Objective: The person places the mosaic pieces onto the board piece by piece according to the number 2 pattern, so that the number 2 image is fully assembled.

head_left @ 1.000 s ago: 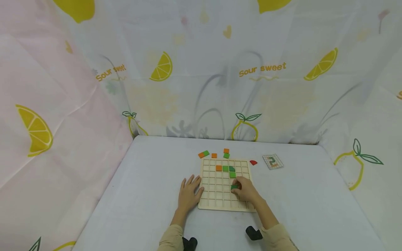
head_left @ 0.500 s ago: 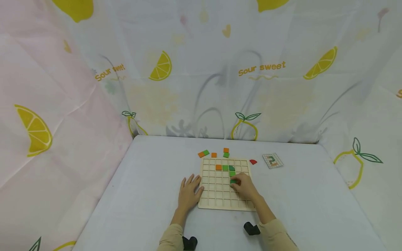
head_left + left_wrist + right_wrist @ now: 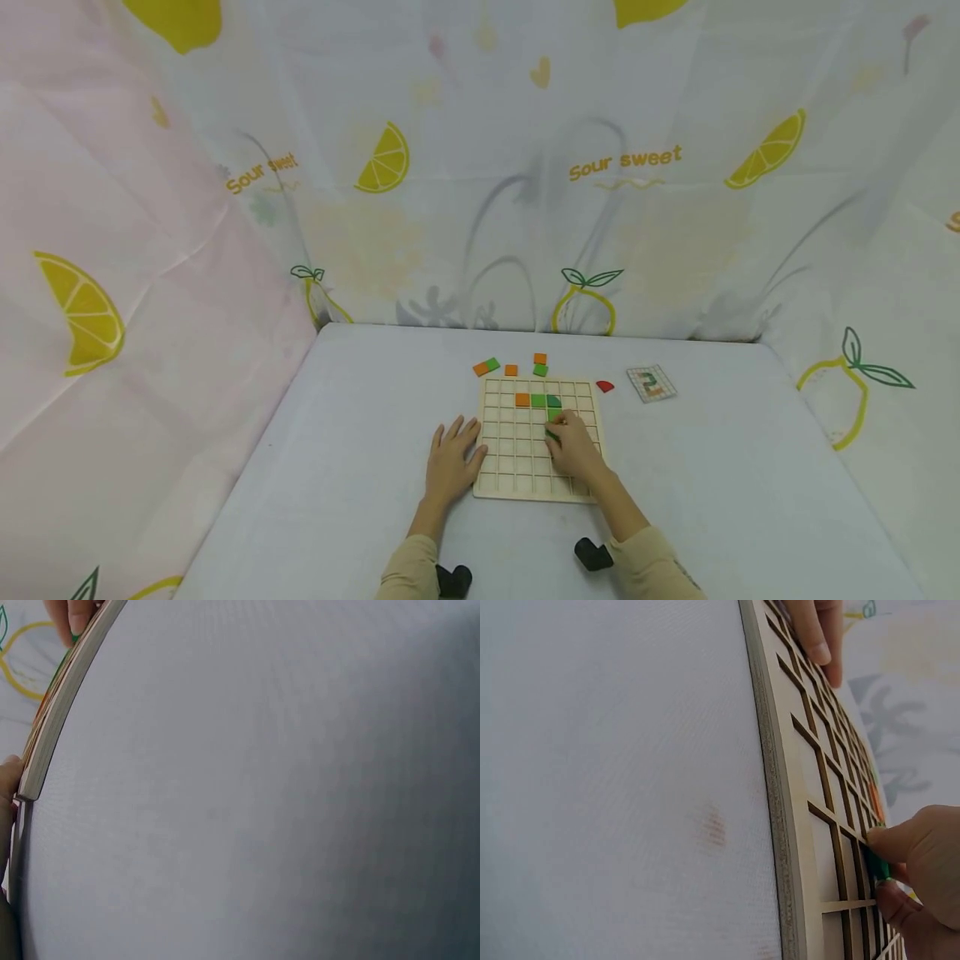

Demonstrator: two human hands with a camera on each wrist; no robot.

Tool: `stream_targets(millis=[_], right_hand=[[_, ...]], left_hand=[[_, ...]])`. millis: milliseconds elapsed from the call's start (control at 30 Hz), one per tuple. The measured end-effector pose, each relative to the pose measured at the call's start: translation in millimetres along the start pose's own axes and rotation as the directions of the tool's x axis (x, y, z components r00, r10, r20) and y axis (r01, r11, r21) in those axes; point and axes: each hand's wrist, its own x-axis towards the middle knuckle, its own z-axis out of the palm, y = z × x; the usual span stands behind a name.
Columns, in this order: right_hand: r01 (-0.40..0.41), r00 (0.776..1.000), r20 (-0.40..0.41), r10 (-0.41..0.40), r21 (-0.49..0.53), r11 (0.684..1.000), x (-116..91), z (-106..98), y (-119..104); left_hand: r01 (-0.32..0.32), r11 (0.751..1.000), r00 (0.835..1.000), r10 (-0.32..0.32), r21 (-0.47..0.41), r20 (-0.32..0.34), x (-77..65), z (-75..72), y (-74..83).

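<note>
A wooden grid board lies flat on the white table. My left hand rests at its left edge with fingers spread. My right hand is over the board, and in the right wrist view its thumb and fingers pinch a green tile at the grid, partly covered by the fingers. Just beyond it on the grid is a green square tile. In the upper row sit an orange square, a green square and a dark green tile with a rounded corner.
Behind the board lie loose orange tiles and green tiles. A red quarter-round piece is beside its far right corner. Farther right lies a square pattern card. Printed fabric surrounds the table.
My right hand has moved the pinched green tile away from me and slightly left, up to near the green square on the grid. My left hand has stayed in place.
</note>
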Motion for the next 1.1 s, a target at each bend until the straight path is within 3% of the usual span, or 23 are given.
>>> stream_targets(millis=[467, 533, 700, 800, 933, 1100], right_hand=[[-0.100, 0.985, -0.136, 0.109, 0.069, 0.993, -2, 8, -1], [-0.102, 0.988, -0.107, 0.109, 0.065, 0.993, -2, 5, -2], [-0.069, 0.995, 0.078, 0.066, 0.039, 0.997, 2, -12, -6], [-0.051, 0.992, 0.121, 0.046, 0.034, 0.998, 3, -17, -4], [-0.026, 0.997, 0.071, 0.025, 0.018, 0.999, 1, -13, 2], [0.027, 0.998, -0.059, -0.025, 0.020, 0.999, -1, -5, 7]], left_hand=[[0.016, 1.000, 1.000, -0.015, -0.014, 0.026, 0.7, -4.1, 2.8], [0.019, 1.000, 0.999, -0.018, -0.012, 0.029, 0.4, -4.0, 2.8], [0.016, 1.000, 1.000, -0.016, -0.008, 0.011, -0.3, -2.6, 2.0], [0.004, 1.000, 1.000, -0.004, -0.008, -0.006, -0.7, -1.3, 1.4], [-0.001, 1.000, 1.000, 0.001, -0.012, -0.011, -1.2, 0.0, 0.7], [0.013, 1.000, 1.000, -0.013, -0.014, 0.002, -1.0, 0.7, 0.5]])
